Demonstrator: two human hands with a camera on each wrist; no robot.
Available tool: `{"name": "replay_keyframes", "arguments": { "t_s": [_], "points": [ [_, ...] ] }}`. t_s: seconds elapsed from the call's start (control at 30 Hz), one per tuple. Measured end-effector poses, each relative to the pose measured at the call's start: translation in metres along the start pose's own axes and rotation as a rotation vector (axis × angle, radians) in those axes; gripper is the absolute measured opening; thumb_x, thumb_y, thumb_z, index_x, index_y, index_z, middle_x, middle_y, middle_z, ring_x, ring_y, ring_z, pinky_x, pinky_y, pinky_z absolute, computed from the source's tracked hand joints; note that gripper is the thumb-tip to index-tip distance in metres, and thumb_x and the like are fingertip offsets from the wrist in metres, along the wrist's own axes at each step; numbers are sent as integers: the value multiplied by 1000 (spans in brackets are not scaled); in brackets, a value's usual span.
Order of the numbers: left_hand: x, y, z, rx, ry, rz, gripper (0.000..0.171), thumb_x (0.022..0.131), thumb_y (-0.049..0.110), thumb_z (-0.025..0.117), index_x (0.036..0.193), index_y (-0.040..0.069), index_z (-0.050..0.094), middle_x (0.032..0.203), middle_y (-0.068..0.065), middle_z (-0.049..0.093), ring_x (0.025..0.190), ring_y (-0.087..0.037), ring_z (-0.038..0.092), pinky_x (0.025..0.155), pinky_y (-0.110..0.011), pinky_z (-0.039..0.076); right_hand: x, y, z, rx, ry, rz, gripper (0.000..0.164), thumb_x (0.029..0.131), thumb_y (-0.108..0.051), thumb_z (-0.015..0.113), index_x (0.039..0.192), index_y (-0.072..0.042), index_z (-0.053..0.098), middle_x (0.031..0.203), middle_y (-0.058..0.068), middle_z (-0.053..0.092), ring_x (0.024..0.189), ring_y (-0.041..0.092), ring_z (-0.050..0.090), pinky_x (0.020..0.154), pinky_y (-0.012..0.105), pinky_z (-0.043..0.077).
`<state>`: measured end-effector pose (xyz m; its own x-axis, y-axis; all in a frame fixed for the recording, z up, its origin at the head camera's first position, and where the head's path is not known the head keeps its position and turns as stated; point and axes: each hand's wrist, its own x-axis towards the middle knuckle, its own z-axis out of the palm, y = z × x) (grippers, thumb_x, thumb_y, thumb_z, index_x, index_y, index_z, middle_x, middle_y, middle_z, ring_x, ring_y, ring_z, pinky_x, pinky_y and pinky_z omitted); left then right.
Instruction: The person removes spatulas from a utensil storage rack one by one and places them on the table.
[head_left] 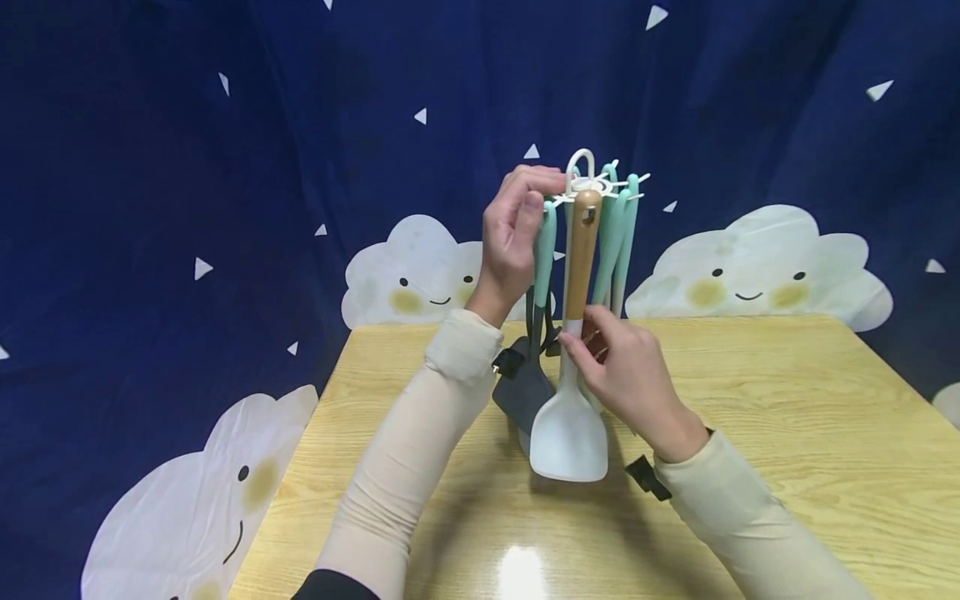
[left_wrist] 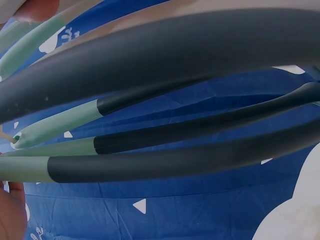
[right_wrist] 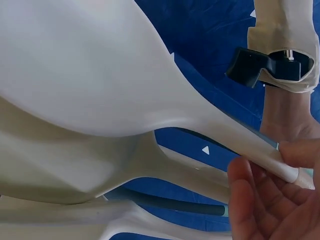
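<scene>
My right hand (head_left: 633, 375) pinches a white spatula (head_left: 570, 442) at its neck, just below the wooden handle, between thumb and fingers. The spatula hangs upright, blade down, with its handle's holed end overlapping the front of a white rotating utensil rack (head_left: 597, 187). My left hand (head_left: 513, 225) holds the rack's top, fingertips at the base of its loop. Right beside that hand hangs a green-handled turner with a dark blade (head_left: 522, 392). In the right wrist view, the thumb and fingers close on the spatula's neck (right_wrist: 250, 145).
More green-handled utensils (head_left: 613, 242) hang around the rack, some with dark shafts (left_wrist: 175, 162), others with white heads (right_wrist: 135, 160). The rack stands on a wooden table (head_left: 787, 433). A blue curtain (head_left: 450, 67) with clouds hangs behind the table.
</scene>
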<state>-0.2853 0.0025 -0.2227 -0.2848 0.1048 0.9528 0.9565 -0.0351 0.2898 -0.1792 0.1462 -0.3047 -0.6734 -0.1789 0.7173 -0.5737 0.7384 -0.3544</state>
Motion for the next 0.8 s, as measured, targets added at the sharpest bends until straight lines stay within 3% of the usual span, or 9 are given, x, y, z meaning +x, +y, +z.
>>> {"name": "replay_keyframes", "arguments": {
  "t_s": [0.3, 0.63, 0.8],
  "points": [
    [-1, -1, 4, 56, 7, -21, 67, 99, 52, 38, 99, -8, 66, 104, -23, 67, 112, -32, 59, 109, -27, 42, -5, 3, 3, 30, -42, 39, 16, 89, -12, 73, 95, -2, 61, 74, 8, 70, 59, 15, 64, 52, 25, 52],
    [-2, -2, 4, 60, 14, -12, 36, 90, 23, 48, 101, -8, 64, 106, -23, 66, 114, -33, 57, 111, -28, 40, -10, 2, 7, 57, -102, 76, 17, 90, -13, 72, 96, -2, 60, 76, 9, 71, 61, 15, 66, 55, 26, 54],
    [-4, -2, 6, 67, 21, -4, 49, 96, 37, 44, 102, -8, 62, 106, -23, 64, 115, -33, 56, 111, -28, 39, -12, 3, 10, 51, -113, 81, 16, 91, -14, 71, 94, -3, 59, 74, 8, 69, 60, 14, 65, 54, 25, 53]
  ]
}}
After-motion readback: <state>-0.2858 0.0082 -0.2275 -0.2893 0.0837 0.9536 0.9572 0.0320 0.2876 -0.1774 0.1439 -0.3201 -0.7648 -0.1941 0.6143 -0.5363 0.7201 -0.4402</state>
